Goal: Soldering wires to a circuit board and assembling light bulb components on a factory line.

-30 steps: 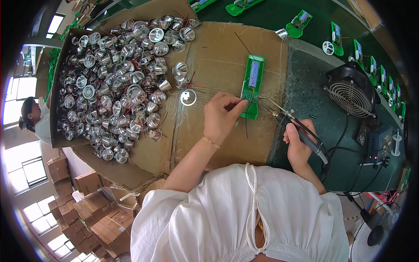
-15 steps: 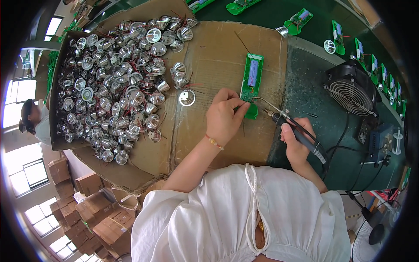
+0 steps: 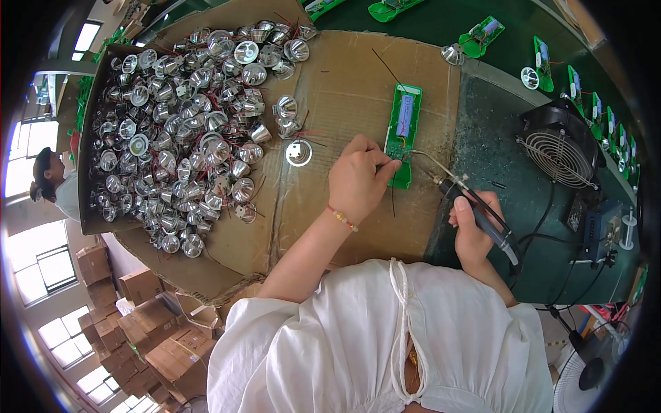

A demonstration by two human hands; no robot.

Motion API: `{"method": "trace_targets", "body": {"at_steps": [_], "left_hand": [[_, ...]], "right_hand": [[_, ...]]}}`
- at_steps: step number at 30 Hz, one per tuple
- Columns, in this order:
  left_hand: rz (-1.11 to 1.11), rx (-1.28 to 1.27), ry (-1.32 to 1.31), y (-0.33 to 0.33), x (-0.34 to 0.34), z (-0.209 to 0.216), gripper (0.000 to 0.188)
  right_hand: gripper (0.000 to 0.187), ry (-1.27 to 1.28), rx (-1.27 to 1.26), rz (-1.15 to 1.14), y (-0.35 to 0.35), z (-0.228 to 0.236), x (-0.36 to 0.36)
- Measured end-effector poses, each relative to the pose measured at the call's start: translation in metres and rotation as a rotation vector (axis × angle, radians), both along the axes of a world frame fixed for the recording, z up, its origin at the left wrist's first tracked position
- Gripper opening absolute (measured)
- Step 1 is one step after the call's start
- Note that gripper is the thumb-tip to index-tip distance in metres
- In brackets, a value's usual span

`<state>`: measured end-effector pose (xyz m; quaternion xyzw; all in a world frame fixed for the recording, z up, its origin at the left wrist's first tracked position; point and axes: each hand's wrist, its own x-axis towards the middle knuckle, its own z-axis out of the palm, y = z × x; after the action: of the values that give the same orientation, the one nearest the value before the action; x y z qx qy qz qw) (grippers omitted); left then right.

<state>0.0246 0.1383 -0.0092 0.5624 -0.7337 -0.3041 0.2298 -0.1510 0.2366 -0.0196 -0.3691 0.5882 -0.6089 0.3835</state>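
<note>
On the cardboard sheet in front of me lies a long green plastic housing (image 3: 401,177), with a blue-violet battery cell (image 3: 405,114) in its upper part and a small circuit board (image 3: 397,147) below. My left hand (image 3: 359,175) is closed in a pinch at the housing's left edge, beside the board. A thin dark wire (image 3: 394,201) runs down from under its fingertips. My right hand (image 3: 474,225) grips a soldering iron (image 3: 484,224) with a solder feed tube. The tube's curved metal end reaches the board; the iron's tip sits just right of the housing.
A large carton (image 3: 103,62) heaped with silver reflector cups (image 3: 186,131) stands to the left. One loose reflector cup (image 3: 299,153) lies beside my left hand. At right are a black fan (image 3: 559,148) and a blue box (image 3: 600,230). Green housings (image 3: 482,38) line the far edge.
The whole view has shifted slightly. The soldering iron and the green housing appear a little further right. Both hands keep their holds.
</note>
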Motion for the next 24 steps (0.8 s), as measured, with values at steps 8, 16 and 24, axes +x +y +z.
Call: {"method": "trace_targets", "body": {"at_steps": [8, 16, 24], "left_hand": [[0.014, 0.024, 0.021, -0.001, 0.001, 0.0, 0.013], [0.071, 0.065, 0.193, -0.028, -0.013, -0.01, 0.011], [-0.233, -0.385, 0.081, -0.203, -0.107, -0.018, 0.024]], "right_hand": [[0.015, -0.05, -0.022, -0.019, 0.004, -0.006, -0.011], [0.016, -0.073, 0.029, -0.084, 0.007, -0.017, -0.032], [0.017, -0.043, 0.068, -0.096, 0.002, -0.023, -0.034]]}}
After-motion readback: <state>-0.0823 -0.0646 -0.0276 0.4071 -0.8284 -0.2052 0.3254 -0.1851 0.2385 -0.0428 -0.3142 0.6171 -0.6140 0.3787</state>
